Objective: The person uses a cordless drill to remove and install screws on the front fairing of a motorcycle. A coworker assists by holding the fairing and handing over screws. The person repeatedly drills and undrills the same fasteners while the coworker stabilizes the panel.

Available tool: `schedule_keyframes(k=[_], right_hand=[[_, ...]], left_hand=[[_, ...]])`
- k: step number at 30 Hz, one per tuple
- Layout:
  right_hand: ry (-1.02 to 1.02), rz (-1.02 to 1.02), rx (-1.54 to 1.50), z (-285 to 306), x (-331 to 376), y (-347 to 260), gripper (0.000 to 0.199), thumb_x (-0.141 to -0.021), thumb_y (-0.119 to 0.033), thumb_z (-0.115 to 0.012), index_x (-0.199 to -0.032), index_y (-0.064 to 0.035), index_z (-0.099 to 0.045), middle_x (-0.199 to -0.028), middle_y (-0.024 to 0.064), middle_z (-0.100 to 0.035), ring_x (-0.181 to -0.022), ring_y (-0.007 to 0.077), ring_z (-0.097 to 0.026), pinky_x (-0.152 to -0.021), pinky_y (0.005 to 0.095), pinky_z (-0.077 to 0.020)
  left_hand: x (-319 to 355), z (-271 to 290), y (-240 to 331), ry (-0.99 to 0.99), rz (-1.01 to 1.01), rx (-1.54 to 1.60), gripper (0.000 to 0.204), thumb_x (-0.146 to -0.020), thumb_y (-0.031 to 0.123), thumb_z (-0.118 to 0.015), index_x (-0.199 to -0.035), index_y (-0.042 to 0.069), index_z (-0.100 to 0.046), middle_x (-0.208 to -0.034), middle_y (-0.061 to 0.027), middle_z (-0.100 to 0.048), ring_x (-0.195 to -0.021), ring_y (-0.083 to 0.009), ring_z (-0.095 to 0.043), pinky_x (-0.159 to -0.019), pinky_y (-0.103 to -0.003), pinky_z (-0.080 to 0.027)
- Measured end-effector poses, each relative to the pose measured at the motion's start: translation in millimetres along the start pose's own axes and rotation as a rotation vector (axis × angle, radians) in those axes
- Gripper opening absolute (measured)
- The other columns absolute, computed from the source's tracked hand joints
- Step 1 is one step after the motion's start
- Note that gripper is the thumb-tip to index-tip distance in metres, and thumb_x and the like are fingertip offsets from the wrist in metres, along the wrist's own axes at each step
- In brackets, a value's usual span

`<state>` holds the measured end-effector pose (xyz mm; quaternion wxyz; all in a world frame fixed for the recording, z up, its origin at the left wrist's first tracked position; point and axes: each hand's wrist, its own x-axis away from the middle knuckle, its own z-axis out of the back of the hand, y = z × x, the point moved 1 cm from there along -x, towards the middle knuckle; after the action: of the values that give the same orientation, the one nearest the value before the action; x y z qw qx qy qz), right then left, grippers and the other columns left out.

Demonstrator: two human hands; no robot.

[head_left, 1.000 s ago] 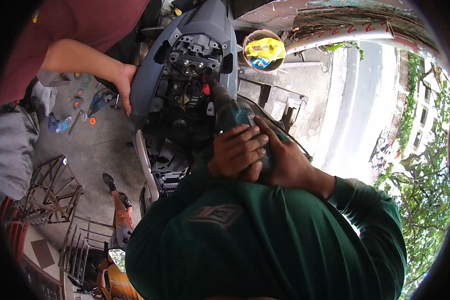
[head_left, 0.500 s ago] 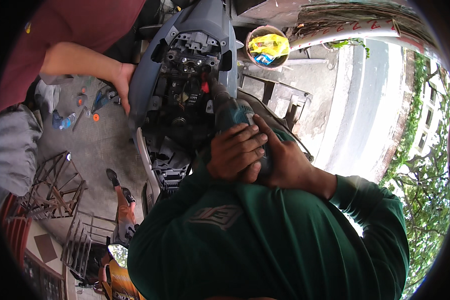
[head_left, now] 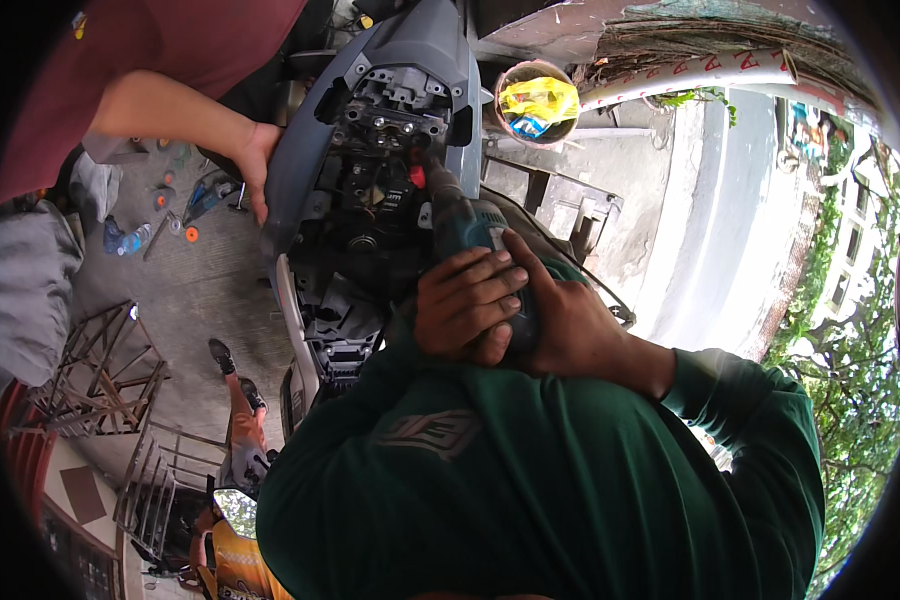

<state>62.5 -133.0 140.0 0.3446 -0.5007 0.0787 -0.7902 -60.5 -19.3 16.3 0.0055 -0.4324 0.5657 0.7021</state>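
Note:
Both of my hands are wrapped around a teal power drill (head_left: 460, 225). My left hand (head_left: 465, 305) covers the back of its body, and my right hand (head_left: 570, 330) grips it from the right side. The drill's tip is against the exposed inner frame (head_left: 385, 125) of a grey scooter body (head_left: 300, 150), beside a small red part. My green sleeves fill the lower part of the view. A co-worker in a maroon shirt holds the grey panel's left edge with one hand (head_left: 255, 165).
A round bucket (head_left: 537, 100) with yellow and blue things inside stands behind the scooter. Bottles and small tools (head_left: 125, 238) lie on the concrete floor at left. Metal racks (head_left: 100, 370) stand at lower left. A pale road (head_left: 710, 220) and greenery are on the right.
Both hands stay clasped on the drill at the same spot on the scooter. The view has shifted slightly; the co-worker's hand keeps hold of the panel.

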Motion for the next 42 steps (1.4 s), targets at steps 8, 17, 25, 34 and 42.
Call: schedule_keyframes(k=[8, 17, 25, 34, 42], right_hand=[[-0.033, -0.021, 0.072, 1, -4, -12, 0.123, -0.072, -0.023, -0.078, -0.170, -0.0008, -0.007, -0.082, 0.0315, -0.071, -0.079, 0.0510, -0.073, -0.078, 0.0570, -0.0591], [-0.047, -0.074, 0.078, -1, -7, -22, 0.123, -0.073, -0.025, -0.079, -0.170, -0.0010, -0.007, -0.083, 0.0323, -0.071, -0.081, 0.0510, -0.073, -0.081, 0.0560, -0.0596], [-0.047, -0.125, 0.078, 3, -5, -25, 0.121, -0.074, -0.025, -0.078, -0.170, -0.0016, -0.009, -0.085, 0.0333, -0.071, -0.083, 0.0516, -0.073, -0.082, 0.0566, -0.0594], [-0.019, -0.051, 0.054, 7, -7, -22, 0.119, -0.076, -0.027, -0.079, -0.169, 0.0018, -0.011, -0.088, 0.0338, -0.072, -0.085, 0.0517, -0.073, -0.084, 0.0567, -0.0594], [-0.003, -0.050, -0.012, 17, -9, -23, 0.117, -0.076, -0.027, -0.080, -0.168, 0.0012, -0.014, -0.090, 0.0337, -0.072, -0.086, 0.0514, -0.073, -0.085, 0.0565, -0.0593]], left_hand=[[-1, 7, -2, 0.036, -0.002, 0.020, 0.026, -0.098, 0.020, -0.055, -0.095, -0.002, -0.068, -0.105, -0.0247, -0.080, -0.105, -0.0411, -0.079, -0.096, -0.056, -0.060], [3, 10, -2, 0.070, -0.013, 0.023, 0.026, -0.099, 0.020, -0.055, -0.093, -0.003, -0.068, -0.104, -0.0249, -0.080, -0.104, -0.0407, -0.079, -0.095, -0.056, -0.061], [-1, 10, -5, 0.052, -0.022, 0.029, 0.024, -0.095, 0.018, -0.057, -0.095, -0.003, -0.069, -0.104, -0.0251, -0.080, -0.103, -0.0409, -0.079, -0.095, -0.055, -0.061], [-7, 10, -5, 0.039, -0.005, 0.033, 0.023, -0.094, 0.017, -0.057, -0.097, -0.003, -0.069, -0.106, -0.0251, -0.080, -0.105, -0.0408, -0.079, -0.096, -0.055, -0.060], [-22, 7, -6, 0.014, 0.020, 0.043, 0.022, -0.097, 0.016, -0.058, -0.097, -0.003, -0.068, -0.107, -0.0246, -0.079, -0.105, -0.0405, -0.078, -0.096, -0.055, -0.061]])
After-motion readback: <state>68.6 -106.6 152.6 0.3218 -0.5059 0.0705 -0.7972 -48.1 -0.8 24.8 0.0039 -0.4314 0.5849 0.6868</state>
